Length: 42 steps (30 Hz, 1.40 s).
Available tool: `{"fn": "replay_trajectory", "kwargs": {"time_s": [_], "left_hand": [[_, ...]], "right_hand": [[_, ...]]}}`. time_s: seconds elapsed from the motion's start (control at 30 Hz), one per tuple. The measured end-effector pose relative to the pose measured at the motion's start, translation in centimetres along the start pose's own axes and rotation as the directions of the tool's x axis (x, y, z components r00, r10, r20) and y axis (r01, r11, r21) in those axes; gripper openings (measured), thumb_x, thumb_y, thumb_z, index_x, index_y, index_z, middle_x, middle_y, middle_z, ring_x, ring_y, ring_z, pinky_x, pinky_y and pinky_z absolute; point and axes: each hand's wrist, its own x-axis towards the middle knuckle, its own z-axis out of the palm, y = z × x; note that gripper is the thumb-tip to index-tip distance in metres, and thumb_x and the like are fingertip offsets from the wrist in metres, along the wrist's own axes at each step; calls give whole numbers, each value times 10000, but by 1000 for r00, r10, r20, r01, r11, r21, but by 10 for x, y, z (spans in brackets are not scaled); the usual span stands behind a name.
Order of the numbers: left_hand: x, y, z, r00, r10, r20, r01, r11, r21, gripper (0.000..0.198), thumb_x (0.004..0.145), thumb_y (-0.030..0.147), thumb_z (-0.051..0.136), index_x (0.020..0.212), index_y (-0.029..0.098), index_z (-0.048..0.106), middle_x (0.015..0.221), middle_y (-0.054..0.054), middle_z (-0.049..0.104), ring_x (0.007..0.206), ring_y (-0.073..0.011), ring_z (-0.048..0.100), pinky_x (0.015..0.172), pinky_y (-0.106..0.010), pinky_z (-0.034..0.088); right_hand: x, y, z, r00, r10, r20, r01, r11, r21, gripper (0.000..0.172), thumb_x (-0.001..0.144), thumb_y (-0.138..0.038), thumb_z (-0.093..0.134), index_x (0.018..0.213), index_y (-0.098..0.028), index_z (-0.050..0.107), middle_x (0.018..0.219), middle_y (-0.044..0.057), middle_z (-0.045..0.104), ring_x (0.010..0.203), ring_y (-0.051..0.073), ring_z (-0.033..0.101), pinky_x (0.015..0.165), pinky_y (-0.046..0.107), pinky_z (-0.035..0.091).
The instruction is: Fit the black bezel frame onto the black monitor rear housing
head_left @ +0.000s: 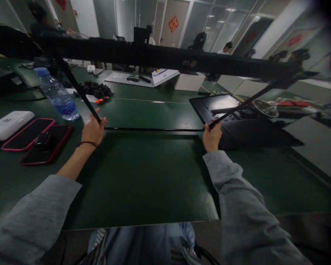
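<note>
Both of my hands hold a thin black rectangular frame point(154, 129), open in its middle, up over the green table. My left hand point(92, 132) is closed around its lower left corner. Its lower right corner is gripped in my right hand point(213, 136). Thin side bars run up and outward from my hands to a wide black bar with a small light marking. Beyond my right hand lies a flat black panel point(248, 132), partly hidden by the hand and the frame's side bar.
On the left are a water bottle point(57, 95), a white device point(12, 123) and two phones point(53, 147), one with a small black object on it. Cables point(96, 89) and white boxes point(189, 81) sit farther back. The table's front edge point(143, 225) is near my lap. Other people are behind.
</note>
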Motion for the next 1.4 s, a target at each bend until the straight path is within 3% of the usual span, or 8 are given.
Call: {"fn": "replay_trajectory", "kwargs": {"time_s": [0.1, 0.43, 0.73, 0.97, 1.17, 1.27, 1.4], "left_hand": [[1, 1, 3, 998, -65, 22, 65, 998, -2, 576, 1019, 395, 449, 1525, 141, 340, 1072, -96, 788, 1050, -272, 741, 976, -427, 527], [1, 4, 1, 997, -55, 58, 56, 998, -21, 567, 1028, 386, 436, 1538, 165, 325, 1079, -96, 787, 1055, -263, 740, 973, -438, 531], [0, 4, -2, 995, -72, 66, 72, 997, 8, 586, 1034, 437, 393, 1554, 179, 306, 1086, -81, 786, 1062, -272, 736, 999, -441, 511], [-2, 7, -5, 995, -93, 32, 92, 994, 52, 632, 1042, 488, 346, 1571, 145, 308, 1007, -111, 786, 1084, -327, 722, 996, -497, 499], [-5, 12, -8, 993, -117, -28, 119, 988, 97, 637, 1051, 515, 302, 1561, 135, 332, 941, -123, 772, 940, -310, 739, 946, -493, 504], [-5, 12, -10, 992, -126, -27, 128, 988, 88, 627, 1044, 525, 318, 1567, 181, 343, 866, -80, 762, 894, -291, 734, 919, -462, 518], [-3, 6, -9, 989, -134, -66, 139, 987, 83, 560, 1026, 530, 347, 1504, 270, 482, 898, -65, 758, 939, -286, 721, 919, -446, 522]], "right_hand": [[0, -1, -2, 1000, -12, -21, 12, 1000, 4, 376, 903, -262, 481, 1264, -163, 502, 1033, 162, 737, 1017, 306, 702, 987, 509, 505], [-1, -3, -4, 999, 36, 16, -36, 999, -11, 397, 909, -296, 477, 1284, -168, 498, 1054, 161, 732, 1022, 309, 700, 995, 523, 504], [-2, 5, 2, 990, 57, 130, -57, 998, -3, 391, 915, -343, 489, 1260, -159, 500, 1025, 181, 735, 966, 325, 699, 947, 523, 512], [-2, 0, 2, 987, 84, 139, -84, 996, -4, 391, 924, -372, 479, 1253, -162, 503, 1024, 190, 735, 1012, 339, 697, 965, 534, 501], [-4, -5, 0, 989, 83, 124, -81, 997, -21, 464, 946, -350, 475, 1358, -143, 432, 1000, 180, 747, 1026, 348, 702, 979, 539, 485], [-5, -2, 1, 992, 65, 111, -62, 998, -30, 523, 940, -341, 481, 1414, -137, 396, 986, 168, 748, 993, 343, 699, 962, 541, 490], [-4, 10, 6, 986, 40, 159, -29, 997, -76, 436, 921, -352, 495, 1308, -155, 531, 1009, 166, 727, 1005, 334, 672, 972, 535, 489]]}}
